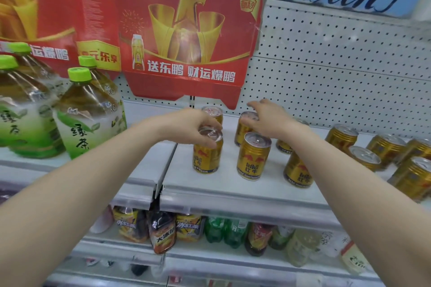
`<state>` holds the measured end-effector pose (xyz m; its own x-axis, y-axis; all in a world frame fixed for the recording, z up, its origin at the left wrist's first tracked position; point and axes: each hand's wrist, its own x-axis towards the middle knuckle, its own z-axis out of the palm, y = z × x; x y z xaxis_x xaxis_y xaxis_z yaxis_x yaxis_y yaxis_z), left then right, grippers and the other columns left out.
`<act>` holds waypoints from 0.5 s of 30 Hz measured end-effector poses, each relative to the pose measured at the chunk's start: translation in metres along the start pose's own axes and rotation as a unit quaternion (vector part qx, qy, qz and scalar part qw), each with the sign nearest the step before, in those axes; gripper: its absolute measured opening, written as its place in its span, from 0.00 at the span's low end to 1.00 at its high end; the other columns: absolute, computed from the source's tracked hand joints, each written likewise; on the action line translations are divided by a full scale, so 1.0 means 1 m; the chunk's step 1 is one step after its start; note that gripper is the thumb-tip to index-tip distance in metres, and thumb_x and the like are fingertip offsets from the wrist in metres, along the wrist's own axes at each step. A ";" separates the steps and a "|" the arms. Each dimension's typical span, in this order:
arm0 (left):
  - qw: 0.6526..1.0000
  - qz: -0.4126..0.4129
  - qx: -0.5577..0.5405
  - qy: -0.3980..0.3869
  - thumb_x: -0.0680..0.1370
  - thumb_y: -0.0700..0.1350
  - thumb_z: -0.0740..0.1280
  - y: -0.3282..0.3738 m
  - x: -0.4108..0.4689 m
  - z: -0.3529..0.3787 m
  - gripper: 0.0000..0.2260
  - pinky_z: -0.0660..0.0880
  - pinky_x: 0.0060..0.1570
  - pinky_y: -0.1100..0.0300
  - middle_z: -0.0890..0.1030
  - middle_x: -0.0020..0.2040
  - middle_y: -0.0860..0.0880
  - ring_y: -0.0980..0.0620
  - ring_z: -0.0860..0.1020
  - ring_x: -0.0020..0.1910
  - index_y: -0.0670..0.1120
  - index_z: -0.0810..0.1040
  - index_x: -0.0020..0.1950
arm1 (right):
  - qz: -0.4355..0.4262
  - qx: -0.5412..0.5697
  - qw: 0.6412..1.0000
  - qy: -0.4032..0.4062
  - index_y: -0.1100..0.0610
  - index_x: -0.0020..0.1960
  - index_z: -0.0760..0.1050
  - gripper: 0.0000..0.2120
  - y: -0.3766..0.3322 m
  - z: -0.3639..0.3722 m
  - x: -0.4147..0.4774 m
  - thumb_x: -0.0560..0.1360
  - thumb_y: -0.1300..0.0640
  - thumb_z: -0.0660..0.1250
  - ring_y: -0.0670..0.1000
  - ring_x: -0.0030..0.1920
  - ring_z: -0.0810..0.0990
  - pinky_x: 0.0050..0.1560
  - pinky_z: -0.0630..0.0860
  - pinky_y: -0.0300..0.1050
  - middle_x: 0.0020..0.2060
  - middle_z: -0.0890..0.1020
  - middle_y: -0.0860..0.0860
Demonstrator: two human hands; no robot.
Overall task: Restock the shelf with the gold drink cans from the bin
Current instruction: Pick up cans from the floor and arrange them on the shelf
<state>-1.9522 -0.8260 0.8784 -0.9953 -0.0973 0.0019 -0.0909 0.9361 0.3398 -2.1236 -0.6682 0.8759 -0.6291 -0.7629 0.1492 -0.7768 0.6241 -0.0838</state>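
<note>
Several gold drink cans stand on the white shelf (233, 184). My left hand (186, 127) grips the top rim of one upright gold can (206, 158) at the left of the group, with another can (213, 113) right behind it. My right hand (268, 119) reaches over a rear can (243, 130), fingers spread and touching its top; whether it grips is unclear. A further can (254, 156) stands in front, between my arms. More gold cans (340, 135) stand to the right. The bin is out of view.
Large green tea bottles (86, 109) crowd the shelf's left section. A red cardboard poster (186, 37) hangs on the pegboard back wall (338, 65) above the cans. Bottled drinks (163, 230) fill the shelf below. Bare shelf surface lies along the front edge.
</note>
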 end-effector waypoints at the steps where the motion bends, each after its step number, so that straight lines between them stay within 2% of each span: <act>1: 1.000 -0.004 0.011 0.014 0.74 0.57 0.69 0.000 0.000 0.003 0.22 0.73 0.51 0.60 0.77 0.61 0.55 0.54 0.76 0.55 0.54 0.75 0.66 | -0.003 0.011 1.000 0.014 0.54 0.72 0.67 0.28 -0.003 -0.003 -0.007 0.77 0.39 0.59 0.58 0.62 0.74 0.59 0.72 0.51 0.64 0.73 0.56; 5: 0.996 -0.034 0.046 0.063 0.73 0.60 0.69 0.003 -0.002 0.011 0.24 0.73 0.48 0.58 0.79 0.60 0.51 0.51 0.76 0.53 0.51 0.76 0.66 | -0.010 -0.007 1.000 0.003 0.52 0.62 0.76 0.23 -0.013 -0.010 -0.040 0.77 0.37 0.58 0.53 0.49 0.78 0.48 0.77 0.48 0.52 0.82 0.52; 9: 0.992 -0.027 0.088 0.091 0.75 0.61 0.64 0.005 -0.009 0.020 0.22 0.75 0.48 0.55 0.80 0.58 0.48 0.47 0.77 0.52 0.51 0.75 0.65 | -0.019 -0.025 0.999 -0.007 0.53 0.60 0.74 0.21 -0.022 -0.001 -0.066 0.78 0.39 0.57 0.53 0.46 0.75 0.42 0.72 0.45 0.51 0.80 0.53; 11: 0.990 -0.019 0.097 0.104 0.76 0.61 0.62 0.002 -0.016 0.026 0.22 0.75 0.51 0.51 0.78 0.58 0.46 0.46 0.76 0.52 0.49 0.75 0.64 | -0.018 -0.026 0.999 0.004 0.54 0.59 0.73 0.20 -0.026 0.006 -0.072 0.79 0.40 0.56 0.56 0.49 0.77 0.45 0.74 0.47 0.53 0.79 0.55; 15: 0.983 -0.010 0.096 0.157 0.79 0.56 0.62 -0.002 -0.042 0.031 0.26 0.69 0.63 0.49 0.70 0.70 0.43 0.43 0.70 0.66 0.45 0.67 0.73 | -0.001 -0.057 0.998 0.018 0.56 0.67 0.68 0.23 -0.033 0.019 -0.086 0.79 0.42 0.57 0.61 0.59 0.74 0.57 0.74 0.55 0.63 0.73 0.59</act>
<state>-1.9116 -0.8133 0.8481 -0.9364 -0.1877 0.2965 -0.1451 0.9764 0.1599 -2.0446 -0.6265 0.8469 -0.6245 -0.7590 0.1841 -0.7684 0.6393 0.0296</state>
